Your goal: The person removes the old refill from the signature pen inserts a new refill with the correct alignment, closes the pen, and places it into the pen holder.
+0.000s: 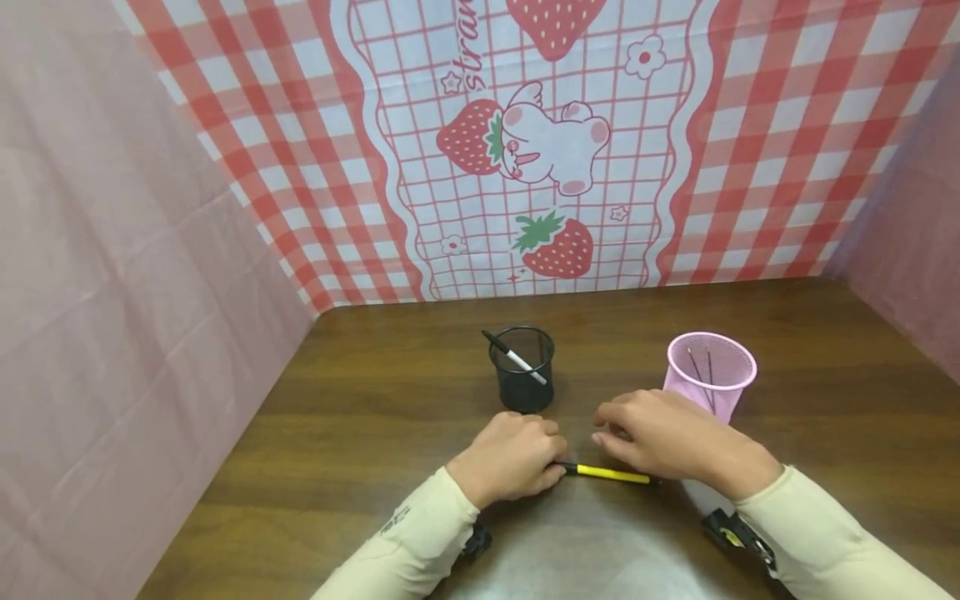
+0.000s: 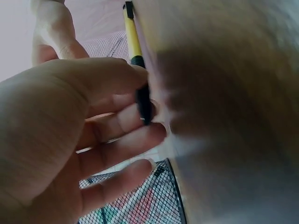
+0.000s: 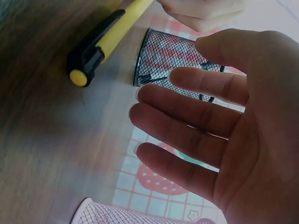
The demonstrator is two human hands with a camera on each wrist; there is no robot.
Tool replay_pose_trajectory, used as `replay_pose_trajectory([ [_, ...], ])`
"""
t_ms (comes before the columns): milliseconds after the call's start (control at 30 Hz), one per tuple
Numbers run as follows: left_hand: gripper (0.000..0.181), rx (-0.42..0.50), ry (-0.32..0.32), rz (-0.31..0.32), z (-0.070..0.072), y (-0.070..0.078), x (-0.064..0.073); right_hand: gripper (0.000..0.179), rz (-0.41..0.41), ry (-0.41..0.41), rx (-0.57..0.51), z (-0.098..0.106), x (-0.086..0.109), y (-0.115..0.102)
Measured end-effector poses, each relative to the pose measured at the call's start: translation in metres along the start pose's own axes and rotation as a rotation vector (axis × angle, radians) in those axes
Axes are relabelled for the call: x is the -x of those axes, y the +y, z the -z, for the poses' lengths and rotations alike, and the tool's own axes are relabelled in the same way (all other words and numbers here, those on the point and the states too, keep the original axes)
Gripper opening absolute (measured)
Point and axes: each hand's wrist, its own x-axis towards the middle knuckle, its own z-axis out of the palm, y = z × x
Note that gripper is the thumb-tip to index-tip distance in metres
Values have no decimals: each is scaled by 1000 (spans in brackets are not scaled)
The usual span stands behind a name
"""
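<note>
Between the thumb and fingers of my left hand (image 1: 513, 457) is the black grip end of a yellow pen (image 1: 613, 474). In the left wrist view the pen's dark tip (image 2: 144, 109) pokes out below the thumb, and its yellow barrel with a black clip points away. My right hand (image 1: 660, 435) hovers beyond the pen's clip end, holding nothing; the right wrist view has its fingers (image 3: 187, 119) spread and gently bent. Behind my left hand stands a black mesh cup (image 1: 526, 392) with a white, black-capped marker (image 1: 517, 358) leaning in it.
A pink mesh cup (image 1: 711, 362) stands just behind my right hand, with thin dark sticks (image 1: 701, 375) inside. The brown wooden table (image 1: 360, 450) ends at a strawberry-print cloth (image 1: 487, 208) at the back, with pink cloth at both sides.
</note>
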Motion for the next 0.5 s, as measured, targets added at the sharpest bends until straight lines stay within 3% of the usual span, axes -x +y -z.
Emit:
replay_pose_trajectory([
  [200, 17, -19, 87, -27, 0, -2, 0, 9, -13, -6, -29, 2, 1, 2],
  [500, 18, 24, 64, 2, 2, -8, 0, 6, 14, 56, -58, 3, 1, 9],
])
